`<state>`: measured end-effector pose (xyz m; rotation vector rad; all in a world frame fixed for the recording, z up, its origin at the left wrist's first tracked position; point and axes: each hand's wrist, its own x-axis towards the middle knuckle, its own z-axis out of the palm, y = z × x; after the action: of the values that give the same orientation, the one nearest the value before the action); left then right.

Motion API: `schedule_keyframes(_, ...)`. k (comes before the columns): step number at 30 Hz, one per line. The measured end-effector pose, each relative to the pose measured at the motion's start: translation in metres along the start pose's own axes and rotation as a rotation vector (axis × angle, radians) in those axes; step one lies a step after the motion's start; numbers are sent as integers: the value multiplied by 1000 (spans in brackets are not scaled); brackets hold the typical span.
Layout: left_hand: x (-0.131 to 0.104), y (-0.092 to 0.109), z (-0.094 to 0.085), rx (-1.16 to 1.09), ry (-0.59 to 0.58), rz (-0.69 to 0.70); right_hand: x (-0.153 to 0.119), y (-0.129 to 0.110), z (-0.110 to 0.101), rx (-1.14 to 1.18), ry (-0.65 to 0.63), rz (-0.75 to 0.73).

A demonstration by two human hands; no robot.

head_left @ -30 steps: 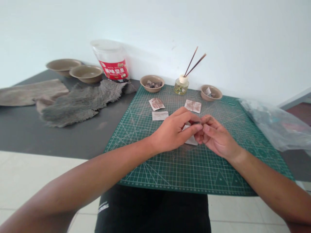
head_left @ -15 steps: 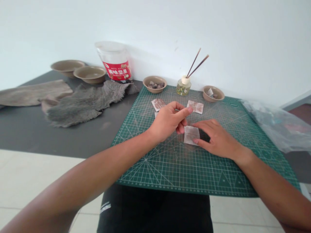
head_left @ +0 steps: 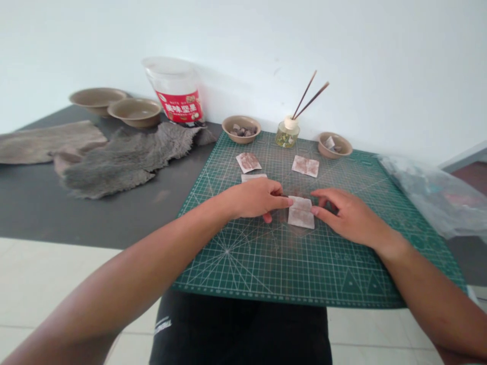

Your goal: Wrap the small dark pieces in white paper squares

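Lowered left hand (head_left: pixel 256 198) to upper-left corner of pale patch (head_left: pixel 301 219), just right of frame centre | left grip drawn nearly together, cannot tell whether holding anything | right hand (head_left: pixel 349 214) parted, thumb at pale patch's right edge | lying on green mat (head_left: pixel 297 268): pale patch

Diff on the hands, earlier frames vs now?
Hands were together over the mat's nearest pale patch; now apart. Left hand rose, then came down to the patch's left edge, thumb at its upper corner. Right hand moved right, to the opposite edge. Whether the dark piece was let go: can't tell. Bowl of dark bits and diffuser: unchanged.
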<state>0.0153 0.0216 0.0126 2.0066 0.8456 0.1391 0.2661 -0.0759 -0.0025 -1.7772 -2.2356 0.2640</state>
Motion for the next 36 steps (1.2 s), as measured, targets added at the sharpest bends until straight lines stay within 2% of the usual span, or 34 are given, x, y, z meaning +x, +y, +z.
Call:
schedule_keyframes(5, 0, 1, -1, -151, -62, -105, -3, -11, 1, 89, -11, 113)
schedule_keyframes(9, 1, 1, 7, -367, -91, -101, -2, -11, 2, 119, -4, 117)
schedule_keyframes(17, 9, 4, 23, -763, 17, -56, -2, -5, 10, 307, 38, 109)
schedule_keyframes(22, 11, 8, 27, -777, 78, 3, 0, -3, 12, 400, 78, 130)
schedule_keyframes(30, 14, 8, 40, -866, -27, 98, -4, -18, 5, 334, 44, 72)
schedule_keyframes(33, 14, 10, 41, -871, -32, 120, -3, -11, 4, 271, 113, 68)
schedule_keyframes(36, 15, 11, 37, -878, 40, 154, 1, 4, 1, 211, 246, 97)
